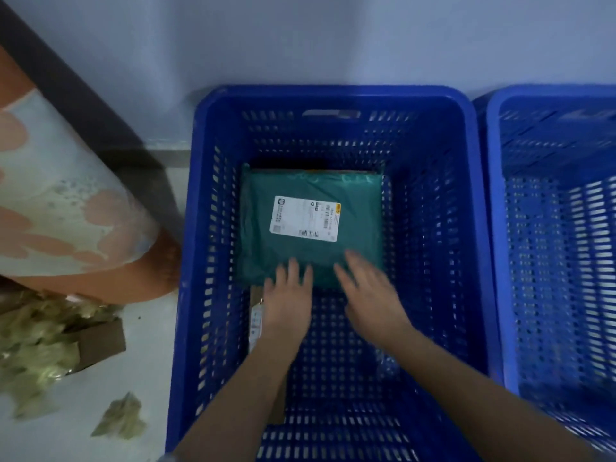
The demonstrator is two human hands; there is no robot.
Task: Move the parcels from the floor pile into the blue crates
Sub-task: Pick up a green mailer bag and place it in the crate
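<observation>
Nearest the camera, at the lower centre of the frame, both forearms reach down into the blue crate (186, 295). The left hand (289, 295) and right hand (368, 288) lie with fingers straight and slightly spread, fingertips on the near edge of the green parcel (310, 221); neither hand grips it. The right hand is blurred, so the exact contact cannot be confirmed.

The green parcel lies flat on the crate floor, towards the far half, white label (305, 218) facing up. A brown edge shows beyond its far side, and a brown piece with a small tag lies along the crate's left inner side beside the left wrist. These appear to be other parcels underneath or beside it, though this is not certain.

Status, as a judgement: one parcel is placed, possibly two or three. The crate is mostly unfilled.

At the right edge of the frame, the second blue crate (493, 228) shows no contents in its visible part.

At the lower left, loose parcels (100, 341) and pale packing material (36, 331) lie on the floor, so transfers are left to do. A second person (60, 195) stands at the upper left.
</observation>
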